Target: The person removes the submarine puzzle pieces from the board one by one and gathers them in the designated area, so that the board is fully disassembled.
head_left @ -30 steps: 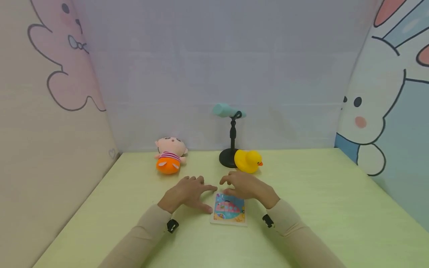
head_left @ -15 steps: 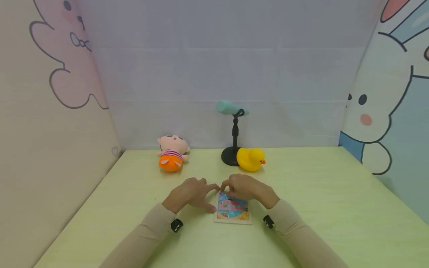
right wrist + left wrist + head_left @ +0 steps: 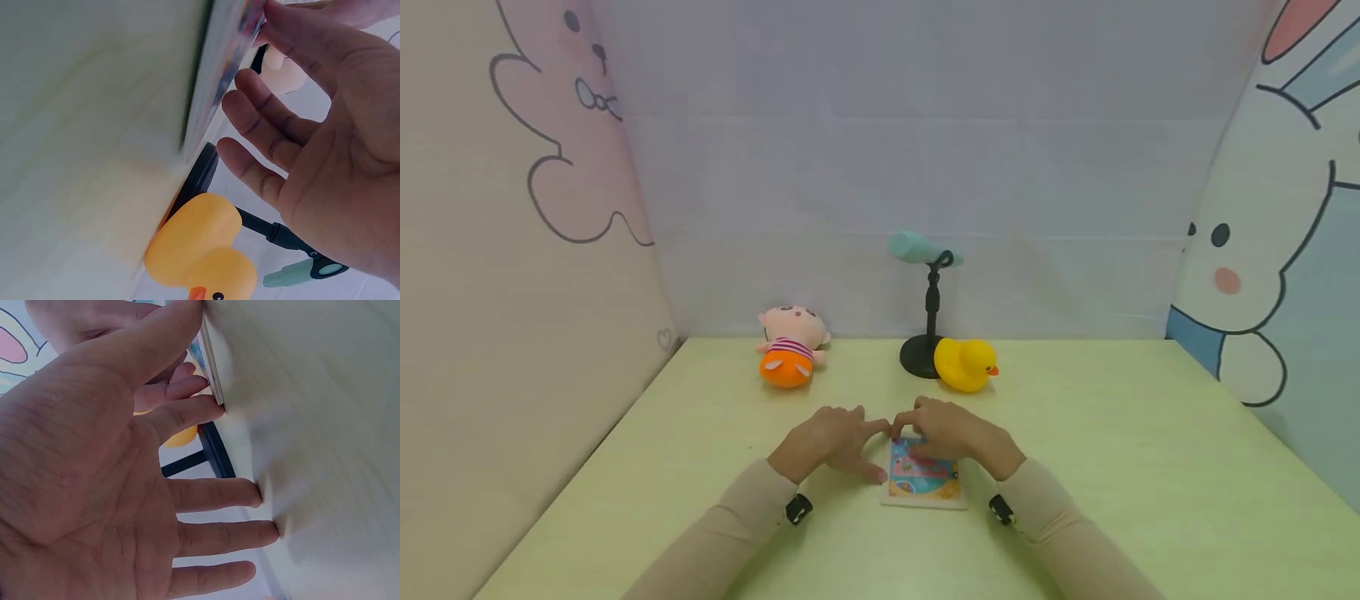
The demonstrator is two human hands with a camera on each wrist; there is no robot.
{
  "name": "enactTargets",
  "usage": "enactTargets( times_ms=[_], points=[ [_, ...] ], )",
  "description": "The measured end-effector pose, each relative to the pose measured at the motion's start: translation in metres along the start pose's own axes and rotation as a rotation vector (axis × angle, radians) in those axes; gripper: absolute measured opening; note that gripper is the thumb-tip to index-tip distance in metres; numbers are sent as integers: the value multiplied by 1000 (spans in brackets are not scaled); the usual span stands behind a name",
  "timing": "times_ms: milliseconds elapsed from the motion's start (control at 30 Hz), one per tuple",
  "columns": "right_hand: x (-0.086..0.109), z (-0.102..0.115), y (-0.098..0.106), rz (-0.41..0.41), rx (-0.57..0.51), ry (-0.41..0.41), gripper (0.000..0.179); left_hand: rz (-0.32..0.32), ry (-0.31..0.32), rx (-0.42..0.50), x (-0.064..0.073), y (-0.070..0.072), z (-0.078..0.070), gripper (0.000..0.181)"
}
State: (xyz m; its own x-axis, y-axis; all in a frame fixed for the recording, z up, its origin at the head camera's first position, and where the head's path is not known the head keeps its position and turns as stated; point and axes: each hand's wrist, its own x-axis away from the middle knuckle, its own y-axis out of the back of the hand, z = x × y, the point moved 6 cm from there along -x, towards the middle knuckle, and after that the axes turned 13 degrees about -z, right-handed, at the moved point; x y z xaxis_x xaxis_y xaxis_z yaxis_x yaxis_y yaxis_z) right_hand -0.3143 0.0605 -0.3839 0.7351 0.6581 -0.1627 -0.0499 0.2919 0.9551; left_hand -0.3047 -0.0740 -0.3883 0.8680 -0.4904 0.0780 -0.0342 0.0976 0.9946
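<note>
A thin square picture board with a pink-and-blue sea scene and a pale border lies flat on the table. My left hand is at its left side, thumb tip and index fingertip right at the edge. In the left wrist view the other fingers extend fairly straight, tips down by the tabletop. My right hand reaches over the board's upper part. Its index fingertip is at the top left corner and its thumb touches the picture; the remaining fingers bend loosely beside the board, and part of the picture is hidden beneath this hand.
Behind the hands, a yellow rubber duck sits against the round base of a black stand holding a mint-green cylinder. A plush doll in orange lies at the back left. Walls border the table at the back and sides.
The right hand has come down onto the board, its thumb moving down and inward over the picture. The left hand stays by the left edge. The head view has shifted slightly.
</note>
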Motion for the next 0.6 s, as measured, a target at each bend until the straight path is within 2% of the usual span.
enactTargets(
  times_ms=[200, 333, 400, 500, 600],
  points=[
    [0, 3, 3, -14, -33, -5, 28, -5, -3, -33, 0, 3, -1, 70],
    [2, 2, 1, 16, -88, -54, 30, -31, -29, -35, 2, 6, -4, 71],
    [3, 2, 0, 25, -112, -53, 31, -30, -27, -24, 3, 5, -3, 71],
    [3, 3, 0, 33, -139, -25, 32, -3, 4, -2, 3, 2, -1, 74],
    [3, 4, 2, 36, -164, -6, 33, 44, 62, 26, 2, -2, 3, 77]
  ],
)
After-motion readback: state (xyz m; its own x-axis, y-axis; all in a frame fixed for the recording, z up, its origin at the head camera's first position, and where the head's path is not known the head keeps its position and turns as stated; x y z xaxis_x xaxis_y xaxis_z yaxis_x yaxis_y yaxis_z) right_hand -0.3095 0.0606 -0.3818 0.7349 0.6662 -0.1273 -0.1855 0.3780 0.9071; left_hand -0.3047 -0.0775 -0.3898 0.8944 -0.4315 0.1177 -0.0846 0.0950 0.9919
